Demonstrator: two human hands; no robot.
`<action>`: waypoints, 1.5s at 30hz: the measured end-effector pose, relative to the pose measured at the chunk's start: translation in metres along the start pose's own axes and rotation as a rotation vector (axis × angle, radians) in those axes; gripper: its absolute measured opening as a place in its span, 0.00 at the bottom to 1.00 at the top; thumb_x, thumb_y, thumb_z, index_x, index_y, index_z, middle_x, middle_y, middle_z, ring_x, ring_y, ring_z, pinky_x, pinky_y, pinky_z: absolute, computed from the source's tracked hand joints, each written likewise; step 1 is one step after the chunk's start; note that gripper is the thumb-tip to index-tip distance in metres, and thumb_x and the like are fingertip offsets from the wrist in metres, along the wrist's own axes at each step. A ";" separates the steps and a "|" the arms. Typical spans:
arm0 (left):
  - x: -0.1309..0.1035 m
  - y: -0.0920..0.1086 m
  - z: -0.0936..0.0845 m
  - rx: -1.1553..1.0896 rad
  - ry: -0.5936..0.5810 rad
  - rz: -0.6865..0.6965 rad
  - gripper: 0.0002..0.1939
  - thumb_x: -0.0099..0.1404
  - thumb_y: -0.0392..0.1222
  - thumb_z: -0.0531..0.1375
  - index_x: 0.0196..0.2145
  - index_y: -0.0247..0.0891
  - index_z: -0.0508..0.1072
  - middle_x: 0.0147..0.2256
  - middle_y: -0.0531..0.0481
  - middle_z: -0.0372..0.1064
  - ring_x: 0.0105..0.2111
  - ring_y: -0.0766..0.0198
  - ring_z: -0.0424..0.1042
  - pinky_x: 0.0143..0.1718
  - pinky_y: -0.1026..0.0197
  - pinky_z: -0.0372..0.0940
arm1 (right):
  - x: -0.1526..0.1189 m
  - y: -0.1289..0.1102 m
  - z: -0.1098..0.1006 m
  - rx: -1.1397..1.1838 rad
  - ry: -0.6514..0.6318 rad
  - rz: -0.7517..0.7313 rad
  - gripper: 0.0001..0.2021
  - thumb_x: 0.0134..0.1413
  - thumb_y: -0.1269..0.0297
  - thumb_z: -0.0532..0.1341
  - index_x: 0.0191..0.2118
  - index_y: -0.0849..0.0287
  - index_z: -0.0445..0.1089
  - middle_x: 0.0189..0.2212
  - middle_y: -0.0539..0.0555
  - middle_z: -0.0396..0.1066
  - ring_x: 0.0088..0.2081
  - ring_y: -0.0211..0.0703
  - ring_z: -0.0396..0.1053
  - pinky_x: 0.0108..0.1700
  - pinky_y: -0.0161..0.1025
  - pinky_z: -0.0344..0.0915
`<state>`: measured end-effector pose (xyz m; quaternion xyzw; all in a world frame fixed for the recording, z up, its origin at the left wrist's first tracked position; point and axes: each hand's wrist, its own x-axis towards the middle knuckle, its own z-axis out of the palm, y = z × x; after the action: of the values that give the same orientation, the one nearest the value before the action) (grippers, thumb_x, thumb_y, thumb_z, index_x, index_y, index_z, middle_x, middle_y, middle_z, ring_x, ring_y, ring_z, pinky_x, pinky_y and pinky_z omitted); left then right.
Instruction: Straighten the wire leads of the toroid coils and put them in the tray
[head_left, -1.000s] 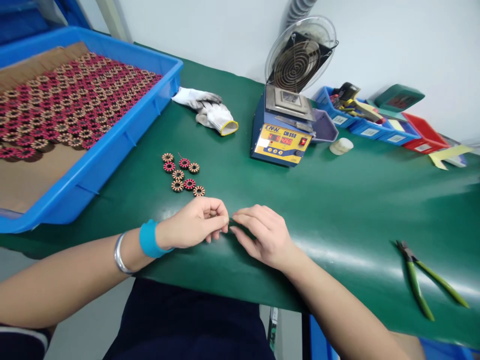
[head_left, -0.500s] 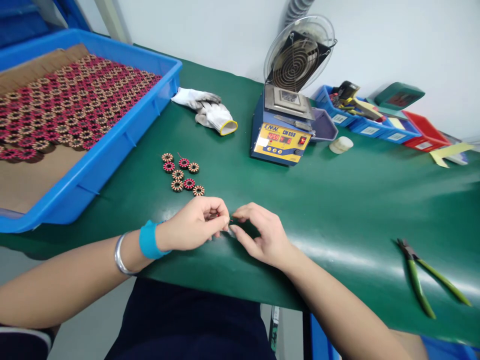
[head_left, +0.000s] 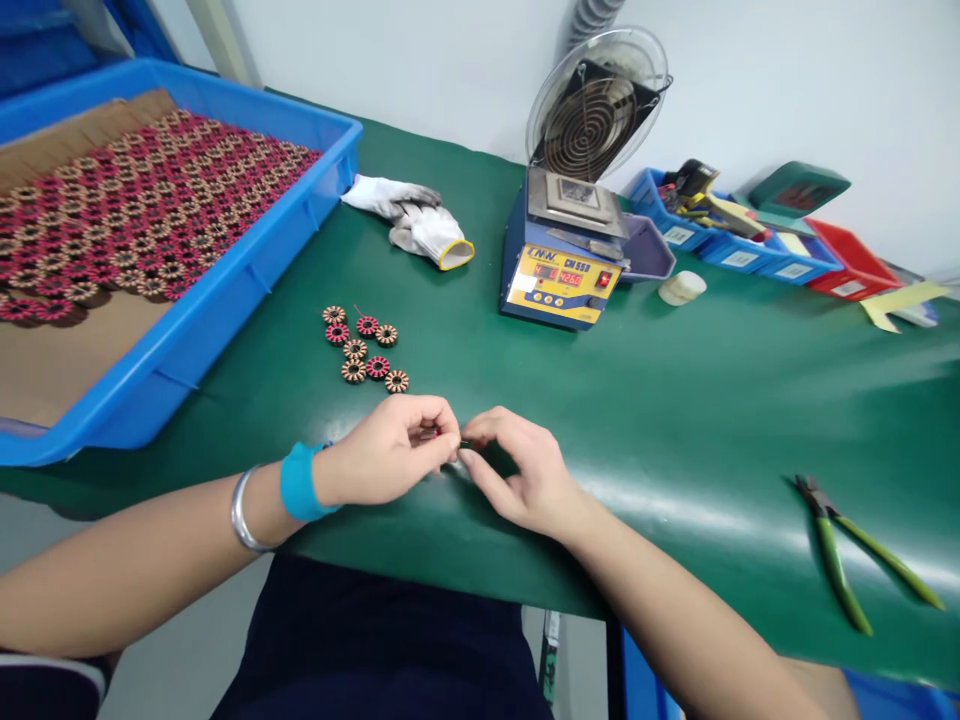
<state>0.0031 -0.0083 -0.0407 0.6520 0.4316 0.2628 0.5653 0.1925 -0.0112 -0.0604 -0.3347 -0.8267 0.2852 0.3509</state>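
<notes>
My left hand (head_left: 397,450) is closed in a pinch on a small wound motor stator (head_left: 430,434). Only a bit of the stator's red winding shows; my fingers cover the remainder. Facing it, my right hand (head_left: 525,465) has its thumb and fingertips brought in around a thin wire (head_left: 464,442) at the left fingertips. Just beyond my left hand, several small ring-shaped stators (head_left: 355,349), some with red and some with copper-coloured windings, lie in a loose cluster on the green table mat (head_left: 660,420).
A large blue tray (head_left: 247,310) packed with stators stands at left. White gloves (head_left: 420,220) lie behind the cluster. A soldering pot (head_left: 559,270) with a lit display and a fan (head_left: 589,125) stand at the back. Small bins (head_left: 739,255) line the right; green-handled cutters (head_left: 832,550) lie near right.
My hands have barely moved; the right fingertips are slightly closer to the left ones. The number on the pot's display differs.
</notes>
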 end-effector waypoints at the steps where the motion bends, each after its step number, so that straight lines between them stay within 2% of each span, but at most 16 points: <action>1: 0.002 0.001 -0.001 -0.112 -0.052 -0.101 0.07 0.59 0.39 0.55 0.25 0.35 0.66 0.20 0.53 0.65 0.20 0.70 0.63 0.21 0.67 0.60 | 0.000 0.000 -0.001 -0.166 0.041 -0.131 0.02 0.60 0.69 0.58 0.35 0.60 0.67 0.32 0.56 0.74 0.32 0.40 0.71 0.34 0.37 0.64; 3: 0.005 0.002 -0.003 -0.258 -0.112 -0.217 0.08 0.58 0.41 0.56 0.24 0.35 0.65 0.21 0.53 0.66 0.18 0.71 0.62 0.20 0.68 0.60 | 0.000 0.001 -0.002 -0.405 0.057 -0.321 0.04 0.60 0.73 0.57 0.39 0.60 0.68 0.34 0.57 0.75 0.34 0.41 0.71 0.34 0.39 0.62; 5: 0.006 0.002 -0.003 -0.283 -0.105 -0.224 0.08 0.57 0.41 0.57 0.23 0.35 0.65 0.21 0.53 0.67 0.18 0.72 0.62 0.19 0.68 0.59 | 0.001 0.000 -0.001 -0.480 0.039 -0.364 0.05 0.61 0.74 0.55 0.37 0.60 0.67 0.33 0.56 0.74 0.32 0.42 0.69 0.34 0.39 0.61; 9: 0.004 0.002 -0.002 -0.173 -0.028 -0.122 0.05 0.55 0.37 0.59 0.24 0.35 0.67 0.20 0.54 0.66 0.20 0.71 0.64 0.22 0.68 0.60 | 0.004 0.000 -0.004 -0.194 0.017 -0.086 0.07 0.62 0.72 0.51 0.32 0.57 0.61 0.27 0.52 0.68 0.28 0.38 0.65 0.32 0.37 0.63; 13: 0.005 0.002 -0.004 -0.115 0.098 -0.089 0.07 0.58 0.40 0.58 0.26 0.34 0.69 0.25 0.51 0.69 0.23 0.70 0.64 0.24 0.66 0.60 | 0.007 0.006 -0.014 -0.045 0.241 0.148 0.08 0.62 0.69 0.52 0.30 0.56 0.61 0.26 0.50 0.65 0.28 0.37 0.65 0.32 0.36 0.64; 15: 0.006 0.002 -0.005 -0.096 0.148 -0.103 0.11 0.61 0.44 0.56 0.29 0.34 0.73 0.23 0.52 0.65 0.22 0.69 0.61 0.24 0.66 0.58 | 0.007 0.009 -0.016 0.002 0.239 0.172 0.07 0.61 0.68 0.55 0.31 0.57 0.62 0.26 0.50 0.66 0.28 0.37 0.66 0.33 0.36 0.64; 18: 0.006 -0.002 -0.006 -0.132 0.168 -0.178 0.19 0.63 0.47 0.51 0.41 0.32 0.76 0.23 0.53 0.61 0.22 0.68 0.58 0.25 0.63 0.57 | 0.005 0.012 -0.010 0.079 0.097 0.182 0.02 0.55 0.68 0.59 0.35 0.59 0.66 0.29 0.51 0.69 0.30 0.37 0.68 0.35 0.37 0.66; 22: 0.005 -0.007 -0.005 -0.118 0.137 -0.190 0.24 0.62 0.42 0.50 0.52 0.29 0.72 0.27 0.51 0.64 0.24 0.67 0.59 0.27 0.61 0.59 | 0.003 0.012 0.002 0.096 0.028 0.167 0.07 0.53 0.67 0.62 0.38 0.61 0.68 0.30 0.51 0.70 0.30 0.36 0.69 0.35 0.36 0.67; 25: 0.004 -0.008 -0.002 -0.068 0.098 -0.126 0.23 0.62 0.41 0.50 0.52 0.31 0.71 0.31 0.50 0.64 0.24 0.68 0.60 0.28 0.61 0.62 | 0.004 0.010 0.006 0.100 0.026 0.131 0.03 0.57 0.66 0.60 0.35 0.60 0.67 0.29 0.51 0.69 0.29 0.35 0.67 0.34 0.35 0.66; 29: 0.004 -0.007 0.001 -0.068 0.070 -0.060 0.20 0.63 0.42 0.54 0.50 0.35 0.73 0.34 0.49 0.65 0.27 0.67 0.65 0.33 0.60 0.67 | 0.006 0.008 0.002 0.052 0.020 0.090 0.08 0.60 0.68 0.55 0.29 0.59 0.65 0.25 0.49 0.66 0.27 0.35 0.63 0.32 0.34 0.63; 35: 0.008 -0.007 0.000 -0.356 0.163 -0.075 0.22 0.61 0.42 0.61 0.52 0.34 0.70 0.37 0.46 0.69 0.36 0.62 0.72 0.38 0.58 0.71 | 0.007 0.011 -0.010 0.167 0.256 0.255 0.08 0.59 0.63 0.58 0.28 0.59 0.64 0.25 0.50 0.66 0.27 0.35 0.64 0.30 0.34 0.63; 36: 0.009 -0.007 -0.001 -0.401 0.172 -0.078 0.22 0.60 0.42 0.62 0.52 0.34 0.71 0.38 0.46 0.69 0.36 0.62 0.72 0.37 0.58 0.72 | 0.007 0.011 -0.009 0.193 0.243 0.276 0.07 0.57 0.62 0.59 0.31 0.59 0.66 0.28 0.51 0.68 0.27 0.35 0.65 0.30 0.34 0.63; 38: 0.010 -0.007 -0.002 -0.440 0.174 -0.073 0.21 0.59 0.42 0.64 0.50 0.33 0.72 0.38 0.46 0.70 0.34 0.63 0.71 0.33 0.61 0.71 | 0.007 0.009 -0.006 0.238 0.111 0.295 0.09 0.56 0.59 0.61 0.36 0.60 0.68 0.31 0.52 0.71 0.27 0.34 0.65 0.28 0.33 0.63; 41: 0.010 -0.007 -0.002 -0.386 0.165 -0.059 0.22 0.58 0.41 0.65 0.49 0.33 0.72 0.37 0.47 0.71 0.30 0.68 0.69 0.29 0.64 0.68 | 0.008 0.009 -0.004 0.352 -0.047 0.350 0.13 0.59 0.55 0.58 0.31 0.60 0.67 0.27 0.51 0.70 0.25 0.33 0.65 0.27 0.32 0.63; 43: 0.010 -0.008 -0.002 -0.333 0.185 -0.055 0.23 0.57 0.42 0.65 0.50 0.33 0.72 0.37 0.47 0.72 0.28 0.68 0.69 0.30 0.64 0.68 | 0.010 0.011 -0.007 0.453 0.029 0.404 0.17 0.59 0.52 0.57 0.27 0.59 0.65 0.23 0.49 0.68 0.23 0.33 0.65 0.27 0.32 0.64; 45: 0.011 -0.008 -0.002 -0.294 0.227 -0.054 0.25 0.56 0.42 0.66 0.51 0.33 0.71 0.38 0.46 0.72 0.30 0.67 0.69 0.31 0.62 0.69 | 0.011 0.013 -0.010 0.518 0.179 0.446 0.19 0.56 0.47 0.59 0.27 0.59 0.65 0.22 0.49 0.67 0.21 0.32 0.64 0.25 0.32 0.63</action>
<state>0.0042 0.0018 -0.0496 0.5166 0.4669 0.3795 0.6092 0.1992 0.0074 -0.0590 -0.4304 -0.5994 0.5247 0.4244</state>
